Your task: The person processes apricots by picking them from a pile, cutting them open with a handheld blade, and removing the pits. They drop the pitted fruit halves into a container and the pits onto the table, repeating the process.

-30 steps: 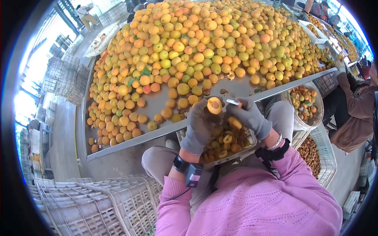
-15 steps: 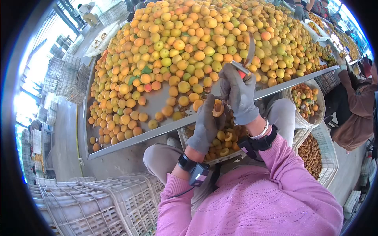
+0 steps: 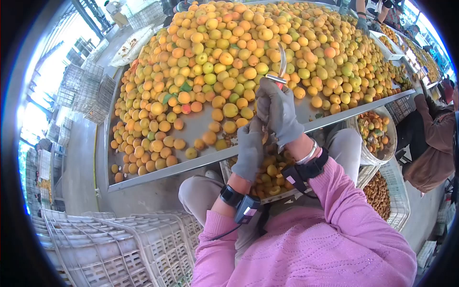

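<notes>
"What's the right hand [image 3: 282, 115] doing?"

"It's near the middle of the frame, gloved in grey, its fingers wrapped tight around a curved knife [image 3: 283, 61]. The blade points toward the top of the frame, above a metal collar and a bit of red."

"And the left hand [image 3: 248, 150]?"

"Also gloved, just below and to the left in the frame, its fingertips up against the other glove. A sliver of orange shows between the two, but I can't tell whether the fingers are pinching it."

"Where are the apricots [image 3: 225, 58]?"

"Heaped across the upper middle of the frame on a metal table [image 3: 196, 124], mostly orange, some yellow-green. Cut apricot pieces [image 3: 272, 171] lie in a container below the hands, partly hidden by them."

"Anything off to the right?"

"A round tub [image 3: 368, 155] of fruit scraps, past the knee. Lower down, a crate [image 3: 401, 193] with brown pits [image 3: 377, 196] in it. At the right edge sits a person in a brown jacket [image 3: 432, 148]."

"Lower left?"

"Pale plastic crates [image 3: 110, 244], slatted, side by side."
</notes>
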Demonstrator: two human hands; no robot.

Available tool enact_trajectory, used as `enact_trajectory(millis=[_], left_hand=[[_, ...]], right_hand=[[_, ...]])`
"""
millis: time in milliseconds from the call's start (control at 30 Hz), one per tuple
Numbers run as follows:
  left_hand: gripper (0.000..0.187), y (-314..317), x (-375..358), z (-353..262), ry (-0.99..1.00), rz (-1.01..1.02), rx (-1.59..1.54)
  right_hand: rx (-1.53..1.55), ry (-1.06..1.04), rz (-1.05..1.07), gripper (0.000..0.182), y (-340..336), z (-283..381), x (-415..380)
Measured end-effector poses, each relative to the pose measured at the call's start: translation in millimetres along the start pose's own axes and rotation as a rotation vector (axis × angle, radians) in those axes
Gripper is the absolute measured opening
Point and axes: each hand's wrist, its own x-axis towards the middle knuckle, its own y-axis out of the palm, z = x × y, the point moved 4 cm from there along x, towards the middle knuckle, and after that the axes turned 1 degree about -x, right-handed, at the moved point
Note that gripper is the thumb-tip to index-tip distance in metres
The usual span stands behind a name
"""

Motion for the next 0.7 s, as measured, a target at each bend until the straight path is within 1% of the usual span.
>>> enact_trajectory(millis=[33,67,100,133,167,200,233,267,300,333,367,400,433,467,500,567,600,667,700], left_hand=[[0.027,-2,2,-2,0.002,0.054,0.001],[0.025,-2,4,-4,0.006,0.110,0.002],[0.025,-6,6,-3,0.011,0.113,0.005],[0.024,-6,6,-9,0.214,0.157,0.168],[0.024,-5,4,-13,0.419,0.200,0.332],[0.024,-1,3,-20,0.423,0.203,0.338],[0.024,0,5,-20,0.069,0.107,-0.003],[0.025,2,3,-13,-0.288,0.008,-0.341],[0.025,-2,5,-10,-0.285,0.014,-0.334],[0.025,-3,6,-6,-0.235,0.144,-0.407],[0.025,-4,6,-1,-0.188,0.272,-0.482],[0.025,-3,7,-1,-0.194,0.272,-0.486],[0.025,-3,12,-2,-0.176,0.243,-0.300],[0.026,-2,17,-3,-0.154,0.212,-0.114],[0.026,5,20,-5,-0.155,0.213,-0.121],[0.025,10,24,-16,0.082,-0.035,0.503],[0.025,12,24,-19,0.081,-0.036,0.498],[0.027,13,24,-23,0.077,-0.037,0.621],[0.027,11,24,-24,0.076,-0.039,0.619]], right_hand=[[0.003,-0.005,0.004,0.024,-3,-2,5],[0.086,0.047,0.004,0.025,-7,-7,12],[0.168,0.099,0.004,0.026,-10,-12,17],[0.171,0.095,0.006,0.026,-12,-15,21],[0.226,0.105,-0.047,0.025,-17,-20,25],[0.283,0.115,-0.099,0.025,-19,-22,28],[0.290,0.111,-0.096,0.025,-19,-21,29],[0.289,0.032,-0.120,0.025,-23,-15,30],[0.287,-0.046,-0.145,0.025,-27,-9,31],[0.239,-0.102,-0.137,0.025,-28,5,27],[0.237,-0.104,-0.140,0.025,-32,10,25],[0.114,-0.139,-0.187,0.025,-38,17,24],[-0.011,-0.173,-0.232,0.025,-44,23,23],[-0.042,-0.195,-0.199,0.025,-47,26,18],[-0.049,-0.195,-0.200,0.025,-50,27,15],[-0.082,-0.194,-0.168,0.028,-55,26,12],[-0.086,-0.193,-0.168,0.028,-61,24,13],[-0.131,-0.125,-0.189,0.028,-73,16,16],[-0.134,-0.123,-0.188,0.028,-72,16,15]])
